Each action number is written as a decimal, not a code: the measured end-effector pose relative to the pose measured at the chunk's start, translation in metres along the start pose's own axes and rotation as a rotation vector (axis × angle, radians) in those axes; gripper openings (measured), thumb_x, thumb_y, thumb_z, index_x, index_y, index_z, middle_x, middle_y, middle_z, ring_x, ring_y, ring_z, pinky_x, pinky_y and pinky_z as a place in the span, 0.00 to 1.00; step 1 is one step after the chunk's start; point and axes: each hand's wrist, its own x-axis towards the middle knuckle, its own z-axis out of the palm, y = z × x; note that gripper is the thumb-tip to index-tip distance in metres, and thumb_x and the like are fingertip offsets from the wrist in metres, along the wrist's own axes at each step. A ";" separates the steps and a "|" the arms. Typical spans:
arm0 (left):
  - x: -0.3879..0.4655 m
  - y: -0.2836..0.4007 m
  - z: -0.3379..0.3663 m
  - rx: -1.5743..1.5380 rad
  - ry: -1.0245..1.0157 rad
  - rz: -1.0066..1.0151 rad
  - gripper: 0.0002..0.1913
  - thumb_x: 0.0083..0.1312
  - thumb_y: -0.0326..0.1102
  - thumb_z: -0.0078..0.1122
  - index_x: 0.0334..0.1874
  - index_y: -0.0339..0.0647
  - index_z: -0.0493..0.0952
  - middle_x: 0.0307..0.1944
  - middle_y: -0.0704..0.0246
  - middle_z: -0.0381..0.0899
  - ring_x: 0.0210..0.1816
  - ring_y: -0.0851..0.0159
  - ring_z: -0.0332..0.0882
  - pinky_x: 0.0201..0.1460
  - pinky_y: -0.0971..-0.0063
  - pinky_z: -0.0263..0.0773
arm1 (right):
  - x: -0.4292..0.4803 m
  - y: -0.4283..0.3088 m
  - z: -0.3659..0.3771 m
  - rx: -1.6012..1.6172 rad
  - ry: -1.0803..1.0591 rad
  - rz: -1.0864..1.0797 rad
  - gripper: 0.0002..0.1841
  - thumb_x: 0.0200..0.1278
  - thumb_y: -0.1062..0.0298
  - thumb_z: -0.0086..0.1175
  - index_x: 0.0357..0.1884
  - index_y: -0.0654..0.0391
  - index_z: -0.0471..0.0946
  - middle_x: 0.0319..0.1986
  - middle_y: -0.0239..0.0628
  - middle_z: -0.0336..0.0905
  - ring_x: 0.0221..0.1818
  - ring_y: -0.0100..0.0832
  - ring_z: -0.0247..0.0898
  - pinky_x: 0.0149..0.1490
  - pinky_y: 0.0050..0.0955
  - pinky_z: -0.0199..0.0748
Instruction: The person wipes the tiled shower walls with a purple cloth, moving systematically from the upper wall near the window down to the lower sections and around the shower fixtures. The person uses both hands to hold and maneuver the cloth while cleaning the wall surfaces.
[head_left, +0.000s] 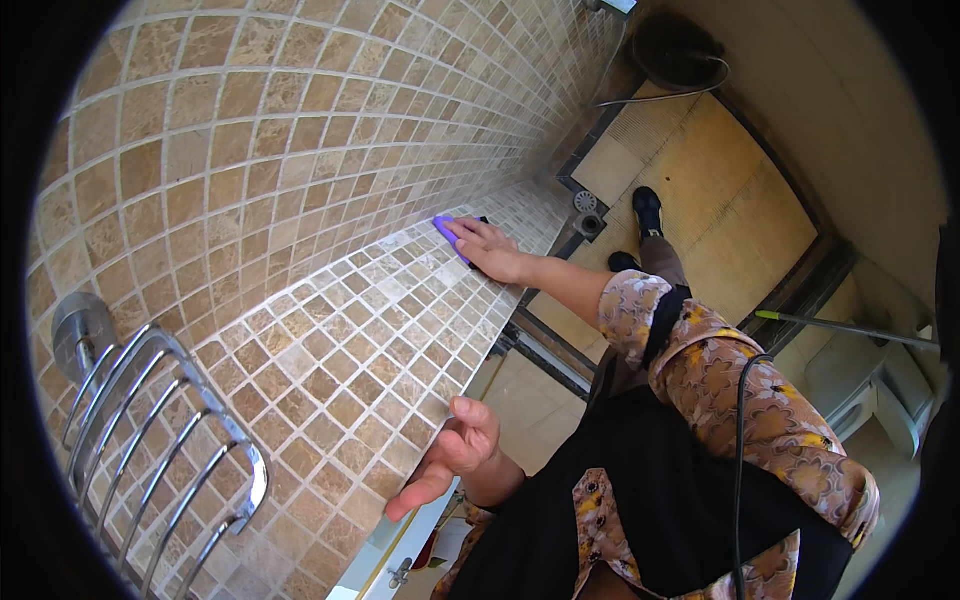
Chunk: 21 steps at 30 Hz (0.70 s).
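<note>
My right hand (491, 251) lies fingers-forward on a purple cleaning pad or cloth (448, 229) with a dark edge, pressed to the top of a ledge. Small square brown tiles with pale grout cover this ledge (330, 375), and it meets a wall (247, 142) of similar tiles along the pad's far side. Nearer my body, my left hand (461, 450) is held at the ledge's front edge, fingers apart and holding nothing. Whether it touches the tiles I cannot tell.
A chrome wire rack (176, 420) juts from the wall at lower left. On the floor are a round drain cover (585, 201) beside a drain hole (589, 223), a dark bucket (675, 49) and a thin hose (652, 97). A green-ended pole (832, 326) crosses near a toilet (862, 382).
</note>
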 end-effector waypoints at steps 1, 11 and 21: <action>-0.003 0.002 0.002 0.031 -0.027 0.018 0.28 0.69 0.34 0.57 0.72 0.45 0.66 0.81 0.40 0.29 0.81 0.34 0.20 0.76 0.33 0.16 | -0.008 -0.004 -0.002 -0.035 -0.030 0.066 0.30 0.80 0.44 0.28 0.81 0.32 0.52 0.79 0.37 0.47 0.79 0.52 0.41 0.77 0.59 0.42; -0.018 -0.007 0.013 -0.021 0.014 0.215 0.07 0.68 0.23 0.56 0.44 0.45 0.75 0.81 0.42 0.39 0.81 0.32 0.25 0.76 0.32 0.14 | -0.007 -0.014 0.005 0.035 -0.029 -0.296 0.30 0.80 0.42 0.28 0.80 0.32 0.54 0.79 0.34 0.46 0.79 0.50 0.38 0.74 0.58 0.40; -0.014 0.003 0.013 0.075 0.012 0.148 0.08 0.68 0.25 0.58 0.45 0.49 0.75 0.80 0.44 0.48 0.81 0.33 0.38 0.78 0.35 0.18 | -0.109 -0.008 0.024 0.039 -0.017 -0.477 0.30 0.80 0.43 0.30 0.78 0.40 0.61 0.76 0.40 0.52 0.75 0.52 0.45 0.74 0.54 0.41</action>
